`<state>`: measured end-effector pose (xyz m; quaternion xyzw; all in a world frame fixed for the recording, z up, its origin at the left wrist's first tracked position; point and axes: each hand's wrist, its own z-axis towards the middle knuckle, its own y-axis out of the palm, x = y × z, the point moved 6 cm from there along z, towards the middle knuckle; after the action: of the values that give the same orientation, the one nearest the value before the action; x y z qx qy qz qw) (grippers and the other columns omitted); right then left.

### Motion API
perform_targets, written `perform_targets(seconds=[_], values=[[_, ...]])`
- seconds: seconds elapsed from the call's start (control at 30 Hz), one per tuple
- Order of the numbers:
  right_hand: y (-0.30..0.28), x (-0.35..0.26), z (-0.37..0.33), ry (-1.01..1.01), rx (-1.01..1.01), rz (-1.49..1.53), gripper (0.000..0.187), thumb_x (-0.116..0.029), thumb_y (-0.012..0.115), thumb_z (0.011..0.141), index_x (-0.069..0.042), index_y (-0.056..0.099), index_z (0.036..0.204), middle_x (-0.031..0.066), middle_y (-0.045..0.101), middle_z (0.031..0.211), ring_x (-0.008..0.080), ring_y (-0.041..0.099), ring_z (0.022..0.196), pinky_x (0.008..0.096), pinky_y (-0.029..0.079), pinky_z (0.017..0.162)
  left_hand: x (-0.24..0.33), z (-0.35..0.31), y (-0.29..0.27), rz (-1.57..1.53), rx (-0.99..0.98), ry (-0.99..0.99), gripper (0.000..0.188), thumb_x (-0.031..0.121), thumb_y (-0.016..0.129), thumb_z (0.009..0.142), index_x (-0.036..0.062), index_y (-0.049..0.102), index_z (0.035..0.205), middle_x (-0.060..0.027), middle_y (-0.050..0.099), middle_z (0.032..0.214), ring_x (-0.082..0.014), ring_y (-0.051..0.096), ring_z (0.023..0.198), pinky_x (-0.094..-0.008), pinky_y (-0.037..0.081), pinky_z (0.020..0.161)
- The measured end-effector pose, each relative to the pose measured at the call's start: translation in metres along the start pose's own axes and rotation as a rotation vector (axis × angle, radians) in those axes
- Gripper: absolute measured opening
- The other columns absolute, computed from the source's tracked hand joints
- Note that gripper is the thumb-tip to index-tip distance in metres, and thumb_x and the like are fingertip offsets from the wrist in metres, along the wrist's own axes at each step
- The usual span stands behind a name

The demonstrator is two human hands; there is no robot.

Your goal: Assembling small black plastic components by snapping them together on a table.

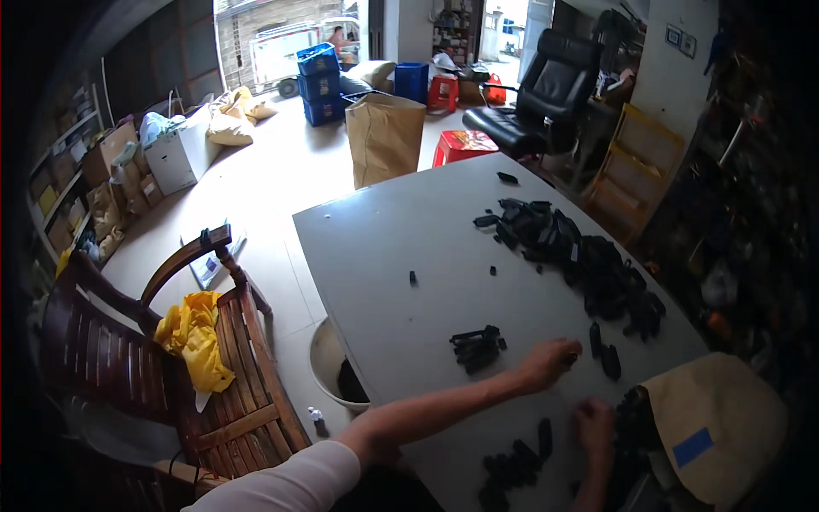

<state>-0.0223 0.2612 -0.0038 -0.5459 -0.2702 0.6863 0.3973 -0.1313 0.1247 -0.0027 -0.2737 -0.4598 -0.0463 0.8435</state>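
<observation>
My left hand (pixel 544 365) reaches across the white table, its fingers closed around a small black piece (pixel 569 360), mostly hidden in the grip. Closer to me, my right hand (pixel 595 424) rests low over the tabletop with curled fingers; whatever they hold, if anything, is hidden. Two oblong black pieces (pixel 610 362) lie just beyond the left hand. A neat cluster of black pieces (pixel 476 350) sits left of it, and another group (pixel 514 465) lies left of the right hand. The large heap of black parts (pixel 572 247) spreads along the table's far right side.
An open brown paper bag (pixel 725 418) with black parts at its mouth stands beside my right hand. At the table's left edge is a white bucket (pixel 328 358), near a wooden chair (pixel 243 367). Beyond the table stand a tall paper bag (pixel 384 136) and a red stool (pixel 465 145).
</observation>
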Motion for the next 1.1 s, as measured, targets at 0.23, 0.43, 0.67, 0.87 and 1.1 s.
perform_targets(seconds=[0.23, 0.43, 0.67, 0.87, 1.1], values=[[-0.009, 0.050, -0.028, 0.234, 0.031, -0.162, 0.016, -0.006, 0.071, 0.067, 0.002, 0.059, 0.075, 0.0162, 0.061, 0.073, 0.0279, 0.061, 0.067, 0.0354, 0.048, 0.063, -0.006, -0.013, 0.041, -0.015, -0.168, -0.169, 0.020, 0.006, 0.069, 0.067, 0.0032, 0.060, 0.084, -0.0141, 0.060, 0.084, -0.0313, 0.059, 0.081, -0.0403, 0.047, 0.070], [-0.014, 0.039, -0.033, 0.370, 0.008, 0.120, 0.010, -0.001, 0.066, 0.072, 0.001, 0.057, 0.077, 0.0109, 0.058, 0.064, 0.0183, 0.059, 0.056, 0.0320, 0.047, 0.052, -0.024, -0.030, 0.028, 0.132, -0.098, 0.128, 0.021, 0.009, 0.072, 0.057, 0.0054, 0.064, 0.076, -0.0115, 0.057, 0.081, -0.0324, 0.054, 0.084, -0.0413, 0.045, 0.075], [-0.025, 0.035, -0.044, 0.635, -0.035, 0.392, 0.003, 0.004, 0.059, 0.081, 0.003, 0.057, 0.083, 0.0089, 0.060, 0.067, 0.0153, 0.062, 0.054, 0.0279, 0.050, 0.047, -0.003, -0.025, 0.017, 0.001, -0.180, 0.060, 0.028, 0.002, 0.076, 0.056, 0.0059, 0.063, 0.080, -0.0096, 0.055, 0.088, -0.0300, 0.054, 0.088, -0.0378, 0.045, 0.075], [-0.003, -0.005, -0.006, 0.573, -0.046, 0.652, 0.002, 0.005, 0.058, 0.082, 0.004, 0.058, 0.084, 0.0091, 0.060, 0.066, 0.0139, 0.060, 0.052, 0.0250, 0.050, 0.044, -0.013, -0.031, 0.015, -0.009, -0.181, 0.085, 0.029, 0.002, 0.076, 0.053, 0.0062, 0.064, 0.080, -0.0076, 0.055, 0.087, -0.0272, 0.053, 0.088, -0.0358, 0.043, 0.077], [0.024, -0.011, 0.018, 0.594, -0.056, 0.618, 0.006, 0.003, 0.061, 0.081, 0.001, 0.057, 0.076, 0.0051, 0.059, 0.061, 0.0099, 0.056, 0.046, 0.0237, 0.044, 0.036, -0.012, -0.031, 0.021, -0.065, -0.164, 0.066, 0.026, 0.005, 0.075, 0.054, 0.0058, 0.064, 0.078, -0.0070, 0.055, 0.086, -0.0264, 0.051, 0.085, -0.0360, 0.042, 0.076]])
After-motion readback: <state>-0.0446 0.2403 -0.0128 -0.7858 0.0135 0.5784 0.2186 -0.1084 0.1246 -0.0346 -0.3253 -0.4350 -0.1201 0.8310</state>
